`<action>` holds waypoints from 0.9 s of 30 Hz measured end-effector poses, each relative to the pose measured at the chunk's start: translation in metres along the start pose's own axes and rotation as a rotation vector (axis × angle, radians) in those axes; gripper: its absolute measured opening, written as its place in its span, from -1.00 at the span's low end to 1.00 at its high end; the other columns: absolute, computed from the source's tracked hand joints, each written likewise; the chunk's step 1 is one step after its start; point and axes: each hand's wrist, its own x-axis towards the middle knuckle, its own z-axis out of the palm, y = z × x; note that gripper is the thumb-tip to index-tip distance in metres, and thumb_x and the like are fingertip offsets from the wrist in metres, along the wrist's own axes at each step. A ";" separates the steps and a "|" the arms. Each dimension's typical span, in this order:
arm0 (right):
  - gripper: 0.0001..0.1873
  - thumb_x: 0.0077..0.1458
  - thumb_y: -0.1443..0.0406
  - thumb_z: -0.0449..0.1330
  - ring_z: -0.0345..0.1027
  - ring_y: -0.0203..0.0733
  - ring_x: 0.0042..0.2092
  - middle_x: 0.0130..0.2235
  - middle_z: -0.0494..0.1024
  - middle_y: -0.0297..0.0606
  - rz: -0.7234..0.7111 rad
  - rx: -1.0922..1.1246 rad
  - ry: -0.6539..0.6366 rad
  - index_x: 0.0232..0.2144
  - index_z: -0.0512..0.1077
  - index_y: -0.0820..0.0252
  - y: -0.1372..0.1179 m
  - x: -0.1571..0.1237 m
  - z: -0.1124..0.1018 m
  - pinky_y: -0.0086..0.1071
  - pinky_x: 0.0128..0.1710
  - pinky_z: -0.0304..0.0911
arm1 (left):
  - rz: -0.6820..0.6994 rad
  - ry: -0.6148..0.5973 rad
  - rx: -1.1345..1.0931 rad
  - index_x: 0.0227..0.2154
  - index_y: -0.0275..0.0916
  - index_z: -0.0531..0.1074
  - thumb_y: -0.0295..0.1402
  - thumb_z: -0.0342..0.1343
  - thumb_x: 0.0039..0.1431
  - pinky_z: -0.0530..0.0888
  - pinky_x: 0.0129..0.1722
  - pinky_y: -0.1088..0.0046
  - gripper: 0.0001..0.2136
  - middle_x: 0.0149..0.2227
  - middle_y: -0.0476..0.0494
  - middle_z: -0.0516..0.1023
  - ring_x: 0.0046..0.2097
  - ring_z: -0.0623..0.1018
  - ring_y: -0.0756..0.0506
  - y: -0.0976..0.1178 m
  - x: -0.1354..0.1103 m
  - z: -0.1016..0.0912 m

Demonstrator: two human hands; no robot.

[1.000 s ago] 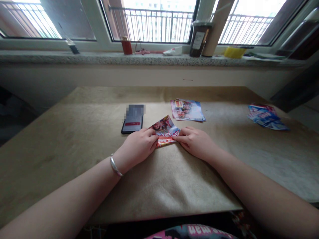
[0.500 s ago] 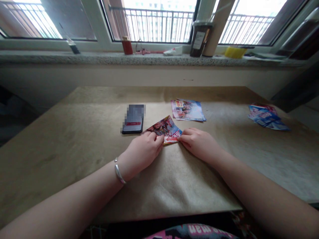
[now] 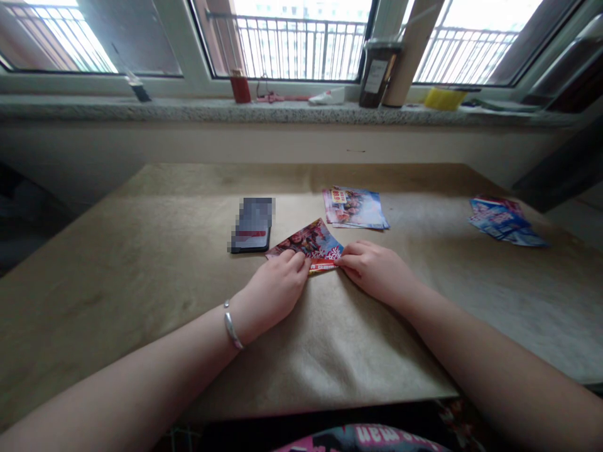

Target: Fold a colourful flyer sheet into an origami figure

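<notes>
A printed paper flyer, folded along its near edge, lies on the table in front of me. My left hand, with a silver bangle at the wrist, rests over its lower left part, fingers curled and pressed on the fold. At the lower right corner, my right hand pinches the paper between thumb and fingers. A red and white strip of the fold shows between the two hands. Parts of the near edge are hidden under my left fingers.
A phone lies left of the flyer. Behind it is a small stack of flyers; folded blue and red papers sit far right. The windowsill holds a red container, a dark jar and a yellow item.
My left hand has slid slightly right along the fold, uncovering more of the flyer's left corner. My right hand has stayed almost still at the right corner.
</notes>
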 end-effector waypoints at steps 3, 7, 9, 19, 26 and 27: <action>-0.76 0.21 0.33 0.06 0.35 -0.21 -0.21 -0.27 0.52 -0.22 0.001 0.016 0.006 -0.33 0.54 0.15 0.001 0.000 0.002 -0.40 -0.25 0.18 | -0.003 -0.010 -0.018 -0.03 -0.38 0.35 -0.52 -0.13 0.26 0.44 -0.09 0.26 -0.72 -0.15 -0.27 0.42 -0.13 0.42 -0.16 0.001 0.000 -0.001; -0.77 0.20 0.33 0.06 0.35 -0.21 -0.21 -0.27 0.52 -0.23 0.002 0.035 0.022 -0.32 0.54 0.14 0.003 0.001 0.004 -0.39 -0.23 0.18 | -0.030 0.000 -0.042 -0.04 -0.30 0.35 -0.51 -0.10 0.25 0.48 -0.22 0.31 -0.73 -0.19 -0.24 0.43 -0.20 0.44 -0.15 0.001 -0.001 -0.003; -0.77 0.20 0.33 0.06 0.34 -0.21 -0.22 -0.29 0.52 -0.23 -0.002 0.034 0.021 -0.33 0.54 0.14 0.003 0.001 0.004 -0.39 -0.24 0.17 | -0.037 0.002 -0.040 -0.04 -0.30 0.36 -0.53 -0.10 0.23 0.49 -0.26 0.33 -0.73 -0.20 -0.24 0.45 -0.23 0.45 -0.14 0.001 -0.001 -0.004; -0.75 0.21 0.32 0.05 0.33 -0.21 -0.25 -0.32 0.50 -0.25 0.005 -0.010 -0.001 -0.35 0.53 0.13 0.001 0.002 0.001 -0.39 -0.30 0.15 | 0.004 0.029 -0.062 -0.12 -0.35 0.40 -0.51 -0.08 0.24 0.46 -0.14 0.28 -0.78 -0.17 -0.27 0.45 -0.15 0.44 -0.15 0.002 0.000 0.000; -0.78 0.17 0.35 0.09 0.37 -0.22 -0.24 -0.29 0.54 -0.27 -0.006 0.023 -0.029 -0.26 0.54 0.09 0.006 -0.001 -0.003 -0.40 -0.26 0.18 | 0.011 0.030 -0.160 -0.22 -0.34 0.41 -0.39 -0.07 0.26 0.43 -0.09 0.22 -0.81 -0.20 -0.26 0.44 -0.12 0.41 -0.19 0.004 0.003 -0.003; -0.78 0.17 0.35 0.09 0.37 -0.22 -0.24 -0.29 0.54 -0.27 -0.001 0.024 -0.032 -0.26 0.54 0.08 0.006 -0.001 -0.004 -0.40 -0.26 0.19 | 0.005 0.026 -0.170 -0.20 -0.34 0.40 -0.36 -0.05 0.25 0.43 -0.09 0.22 -0.81 -0.20 -0.26 0.43 -0.11 0.40 -0.19 0.004 0.003 -0.004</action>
